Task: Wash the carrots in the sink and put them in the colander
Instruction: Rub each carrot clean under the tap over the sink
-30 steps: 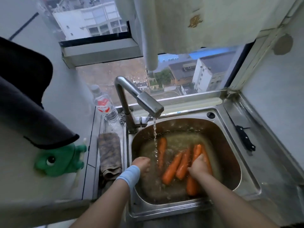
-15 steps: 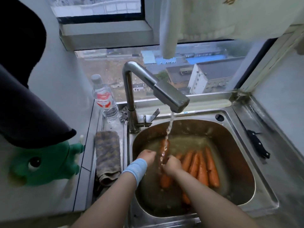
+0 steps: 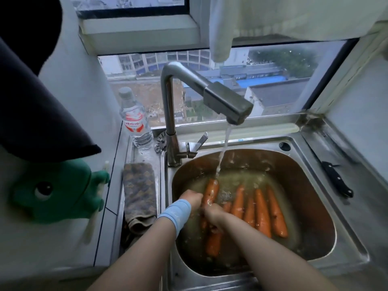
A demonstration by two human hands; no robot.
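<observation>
We grip one carrot [image 3: 211, 191] under the faucet's [image 3: 226, 101] stream, left hand [image 3: 190, 199] and right hand [image 3: 212, 215] both curled round it. The other carrots [image 3: 262, 213] lie just beside it in the water-filled sink [image 3: 352, 238].

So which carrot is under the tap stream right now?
The leftmost carrot, gripped by the left hand and right hand, far tip in the stream; the other carrots lie loose to its right.

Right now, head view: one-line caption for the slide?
Left hand and right hand hold a carrot under the running tap; other carrots lie in the water-filled sink.
</observation>
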